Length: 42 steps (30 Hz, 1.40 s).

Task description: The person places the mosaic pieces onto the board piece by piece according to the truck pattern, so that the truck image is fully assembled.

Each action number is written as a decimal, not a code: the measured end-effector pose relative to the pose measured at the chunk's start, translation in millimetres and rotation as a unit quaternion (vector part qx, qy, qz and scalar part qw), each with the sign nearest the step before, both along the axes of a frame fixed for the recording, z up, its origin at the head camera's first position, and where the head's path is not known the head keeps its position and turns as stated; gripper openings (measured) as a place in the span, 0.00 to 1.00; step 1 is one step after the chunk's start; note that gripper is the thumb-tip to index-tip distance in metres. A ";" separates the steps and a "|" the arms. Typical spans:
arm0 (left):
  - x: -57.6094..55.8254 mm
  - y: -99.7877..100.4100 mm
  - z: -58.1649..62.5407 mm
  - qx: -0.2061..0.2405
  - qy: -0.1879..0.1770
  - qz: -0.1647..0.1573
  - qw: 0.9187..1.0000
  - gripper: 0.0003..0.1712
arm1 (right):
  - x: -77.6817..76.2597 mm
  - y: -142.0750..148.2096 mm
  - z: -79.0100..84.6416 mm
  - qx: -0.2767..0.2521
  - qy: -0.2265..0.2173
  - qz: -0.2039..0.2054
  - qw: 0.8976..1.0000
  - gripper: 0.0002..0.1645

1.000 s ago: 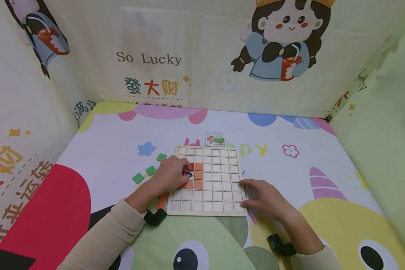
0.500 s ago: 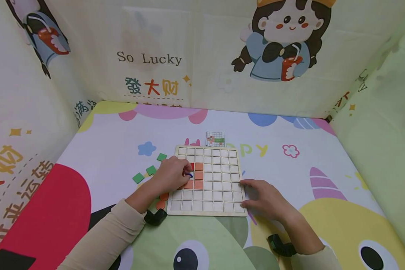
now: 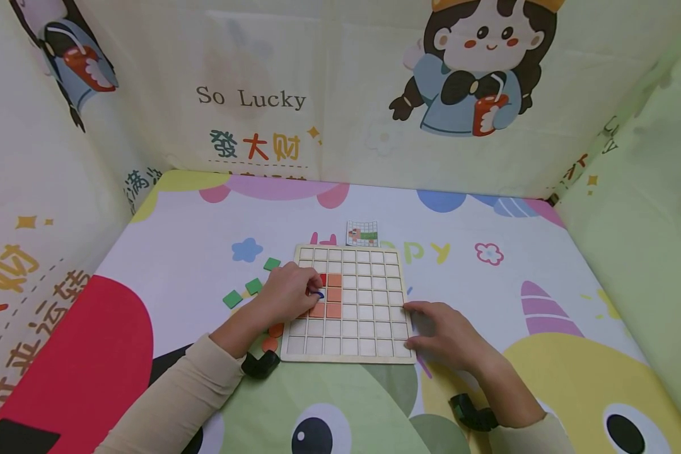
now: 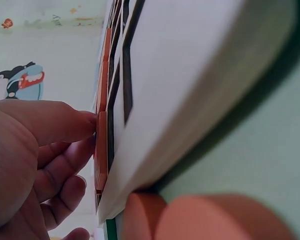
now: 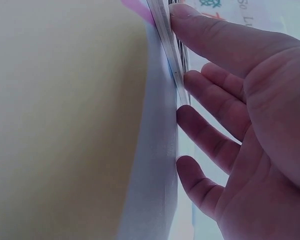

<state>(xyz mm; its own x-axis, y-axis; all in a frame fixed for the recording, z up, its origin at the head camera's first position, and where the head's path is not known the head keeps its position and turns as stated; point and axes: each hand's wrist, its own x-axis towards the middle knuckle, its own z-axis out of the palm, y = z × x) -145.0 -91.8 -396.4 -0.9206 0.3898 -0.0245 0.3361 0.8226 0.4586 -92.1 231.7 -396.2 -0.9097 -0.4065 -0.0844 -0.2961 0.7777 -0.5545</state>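
Observation:
A square wooden grid board lies on the table. Over its left side, my left hand pinches a small dark blue piece between thumb and fingertips, just above the cells. Several orange square tiles and a red tile sit in cells around those fingers. Seen from the left wrist, the thumb and fingertips are right at an orange tile; the blue piece is hidden there. My right hand rests against the board's right edge, its thumb and fingertips touching the rim with the fingers loosely bent.
Several green square tiles are scattered left of the board. Orange round pieces lie by its lower left edge, partly behind the left wrist. A small printed pattern card is beyond the board's far edge.

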 end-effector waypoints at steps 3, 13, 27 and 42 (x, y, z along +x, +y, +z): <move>-0.6 -0.2 0.7 -0.001 -0.002 0.001 1.000 0.08 | -0.3 -0.2 0.0 -0.001 0.000 0.001 1.000 0.36; -1.8 -6.6 6.0 0.004 -0.015 0.002 1.000 0.08 | -1.1 0.1 0.6 0.006 0.007 0.006 1.000 0.36; -1.0 -5.5 4.5 0.008 -0.036 -0.020 0.999 0.06 | -2.0 -0.2 0.3 0.004 0.002 0.008 1.000 0.36; 1.1 -5.6 1.4 0.037 -0.068 0.011 0.997 0.06 | -0.3 0.6 -1.2 -0.002 0.002 0.004 1.000 0.36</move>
